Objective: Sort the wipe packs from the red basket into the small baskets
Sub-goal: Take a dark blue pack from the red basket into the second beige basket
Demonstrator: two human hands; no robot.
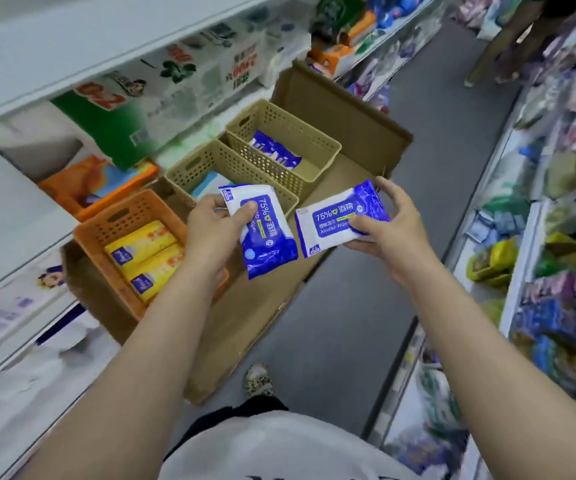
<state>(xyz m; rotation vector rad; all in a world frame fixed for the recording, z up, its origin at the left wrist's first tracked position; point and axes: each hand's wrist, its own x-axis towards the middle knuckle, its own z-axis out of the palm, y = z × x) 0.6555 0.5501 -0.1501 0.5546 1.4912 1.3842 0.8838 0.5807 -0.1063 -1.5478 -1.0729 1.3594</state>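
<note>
Left hand [210,226]: grips a blue-and-white wipe pack [262,230], thumb on the printed face, fingers curled behind it; held above the near end of the middle basket.
Right hand [388,226]: grips a second blue-and-white wipe pack [340,218], thumb on the front, fingers wrapped around its right edge; held above the cardboard's right edge.
Pack spacing: the two held packs sit side by side, just apart.
Orange basket [106,230]: nearest and leftmost; contains yellow packs [148,258].
Middle beige basket [210,161]: beyond the orange one; contains a pale item, possibly a light blue pack, mostly hidden.
Far beige basket [290,133]: contains one blue-and-white pack [274,152].
Support: all three baskets stand in a row on flattened cardboard [245,323], beside the left shelf [9,216].
Red basket: not identifiable in this view.
Right side: stocked shelves [556,237] across a grey aisle floor [348,306].
</note>
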